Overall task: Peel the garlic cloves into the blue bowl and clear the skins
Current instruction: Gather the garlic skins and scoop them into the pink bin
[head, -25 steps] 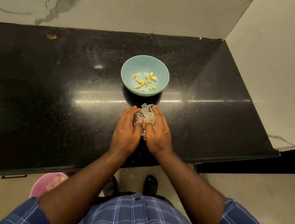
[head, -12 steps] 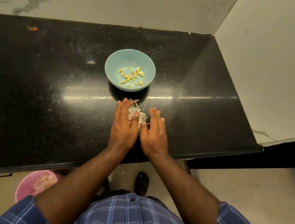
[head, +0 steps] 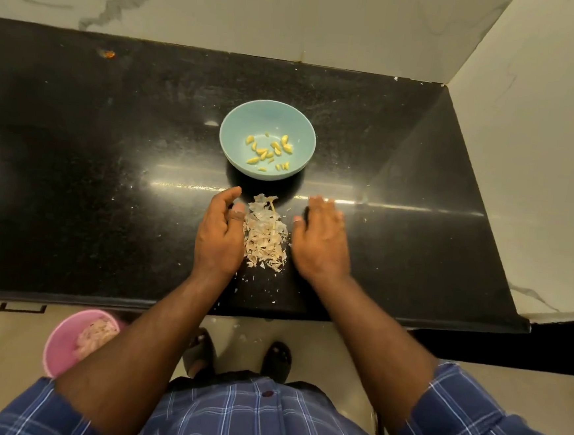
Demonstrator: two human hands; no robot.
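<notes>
Free room and obstacles. The black bench (head: pixel 108 203) lies open to left and right of the central group. The blue bowl (head: pixel 267 140) stands just beyond the heap of garlic skins (head: pixel 265 236), closing the far side. The left hand (head: pixel 219 236) and right hand (head: pixel 321 240) flank the heap; its near side opens to the bench edge. Walls bound the rear and right.

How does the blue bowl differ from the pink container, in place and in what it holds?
The blue bowl stands on the black counter, while the pink container sits lower, on the floor beside the person's left arm. The blue bowl holds peeled yellow garlic cloves; the pink container holds pale papery skins. The blue bowl shows whole; the pink container is partly hidden by the arm. Both are round and open at the top.
</notes>
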